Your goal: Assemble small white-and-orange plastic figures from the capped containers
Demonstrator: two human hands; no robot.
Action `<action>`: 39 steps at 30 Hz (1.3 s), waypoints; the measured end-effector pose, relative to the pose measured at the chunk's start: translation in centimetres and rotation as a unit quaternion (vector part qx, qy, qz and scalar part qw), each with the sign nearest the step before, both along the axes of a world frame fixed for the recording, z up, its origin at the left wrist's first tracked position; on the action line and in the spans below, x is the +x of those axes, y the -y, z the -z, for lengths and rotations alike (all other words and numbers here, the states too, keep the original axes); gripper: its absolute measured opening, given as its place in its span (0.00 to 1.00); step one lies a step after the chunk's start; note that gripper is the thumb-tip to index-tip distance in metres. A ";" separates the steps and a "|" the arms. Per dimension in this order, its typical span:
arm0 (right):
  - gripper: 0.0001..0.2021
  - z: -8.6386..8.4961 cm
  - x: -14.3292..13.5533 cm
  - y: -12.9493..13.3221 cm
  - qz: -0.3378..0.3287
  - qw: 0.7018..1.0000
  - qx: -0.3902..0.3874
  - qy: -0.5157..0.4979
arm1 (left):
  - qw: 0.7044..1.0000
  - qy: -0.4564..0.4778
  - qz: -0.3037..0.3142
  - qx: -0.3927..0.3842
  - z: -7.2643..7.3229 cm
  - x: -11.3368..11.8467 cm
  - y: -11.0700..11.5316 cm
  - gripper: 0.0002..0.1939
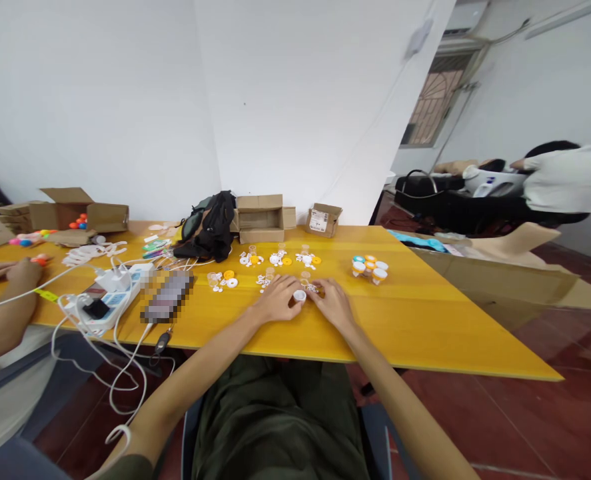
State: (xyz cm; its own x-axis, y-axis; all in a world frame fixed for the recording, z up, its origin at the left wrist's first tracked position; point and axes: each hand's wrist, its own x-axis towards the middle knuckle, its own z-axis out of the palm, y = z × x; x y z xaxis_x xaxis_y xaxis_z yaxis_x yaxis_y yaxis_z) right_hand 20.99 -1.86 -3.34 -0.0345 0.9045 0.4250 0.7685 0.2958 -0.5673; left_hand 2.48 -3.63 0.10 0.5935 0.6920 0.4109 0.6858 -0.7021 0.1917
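Observation:
A small white round cup [300, 295] is at the thumb and fingers of my left hand [278, 299], which is closed on it. To its right, my right hand [333, 304] has its fingers bent together at some small white pieces with dark marks [312, 289]. What its fingertips hold, if anything, is too small to make out. Just beyond my hands stands a small clear cup [305, 275]. Several little heaps of white parts and orange discs [229, 274] lie around, each near a clear cup [212, 279].
Closed cups with white, orange and teal lids [370, 268] stand grouped at right. Behind are an open cardboard box [261, 233], a smaller box [324, 220] and a black backpack [210, 227]. A power strip [125, 293] with cables lies left, near another person's arm [12, 307].

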 end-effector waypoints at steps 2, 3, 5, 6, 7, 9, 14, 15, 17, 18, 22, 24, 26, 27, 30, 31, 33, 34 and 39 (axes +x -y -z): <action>0.07 0.0 0.0 0.0 -0.001 1.000 0.002 0.002 | 1.000 -0.002 -0.003 0.002 -0.1 0.0 0.0 0.09; 0.07 0.0 0.0 0.0 -0.003 1.000 0.006 0.003 | 1.000 -0.003 -0.003 0.002 -0.1 0.0 0.0 0.09; 0.06 0.1 0.1 0.0 -0.008 1.000 0.023 0.002 | 1.000 -0.002 -0.004 0.002 -0.1 0.0 0.0 0.09; 0.06 0.2 0.1 0.0 -0.012 0.999 0.032 0.002 | 1.000 0.002 -0.004 0.002 -0.1 0.0 0.0 0.09; 0.05 0.3 0.2 0.0 -0.014 0.999 0.040 0.001 | 1.000 0.007 -0.004 0.003 -0.1 0.0 0.0 0.09; 0.04 0.5 0.2 -0.1 -0.018 0.999 0.050 -0.002 | 1.000 0.020 -0.003 0.006 -0.1 0.0 0.0 0.09; 0.04 0.7 0.2 -0.1 -0.028 0.998 0.049 -0.013 | 1.000 0.030 0.000 0.004 0.1 -0.1 -0.1 0.10; 0.04 0.7 0.2 -0.1 -0.030 0.998 0.044 -0.018 | 1.000 0.029 -0.001 0.004 0.1 -0.1 -0.1 0.10; 0.06 0.5 0.1 0.0 -0.034 0.998 0.034 -0.033 | 1.000 0.029 -0.002 0.007 0.1 -0.1 -0.1 0.09; 0.07 0.4 0.1 0.0 -0.034 0.998 0.034 -0.043 | 1.000 0.029 -0.003 0.009 0.1 -0.1 -0.1 0.09; 0.12 -0.6 0.0 0.5 -0.035 0.993 0.056 -0.097 | 0.999 0.039 -0.004 0.009 0.1 -0.1 -0.1 0.09; 0.16 -1.1 -0.1 0.9 -0.059 0.987 0.055 -0.137 | 0.998 0.064 0.000 0.004 0.1 0.0 -0.1 0.10; 0.20 -1.5 -0.3 1.2 -0.105 0.977 0.026 -0.184 | 0.995 0.097 0.007 -0.004 0.1 0.0 -0.1 0.10; 0.22 -1.7 -0.4 1.3 -0.132 0.969 0.003 -0.209 | 0.993 0.114 0.013 -0.009 0.1 0.1 -0.1 0.11; 0.24 -1.8 -0.6 1.5 -0.198 0.933 -0.075 -0.290 | 0.987 0.155 0.032 -0.027 0.1 0.2 0.0 0.11; 0.24 -1.8 -0.7 1.6 -0.212 0.920 -0.097 -0.316 | 0.985 0.165 0.038 -0.033 0.1 0.2 0.0 0.12; 0.25 -1.8 -0.6 1.5 -0.227 0.895 -0.131 -0.362 | 0.982 0.179 0.048 -0.044 0.1 0.2 0.0 0.13; 0.25 -1.9 -0.6 1.5 -0.229 0.884 -0.142 -0.381 | 0.980 0.184 0.050 -0.049 0.1 0.1 0.0 0.14; 0.26 -1.8 -0.5 1.4 -0.224 0.852 -0.176 -0.439 | 0.980 0.182 0.050 -0.059 0.3 0.0 -0.1 0.15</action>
State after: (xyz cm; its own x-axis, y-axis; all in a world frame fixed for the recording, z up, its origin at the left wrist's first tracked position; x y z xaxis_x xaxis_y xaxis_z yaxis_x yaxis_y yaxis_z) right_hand 20.47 -3.23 -1.53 -0.2182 0.9611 0.1692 -0.1433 0.1400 -0.9797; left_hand 2.47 -3.52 -0.24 0.4902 0.6929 0.5288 0.4852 -0.7209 0.4949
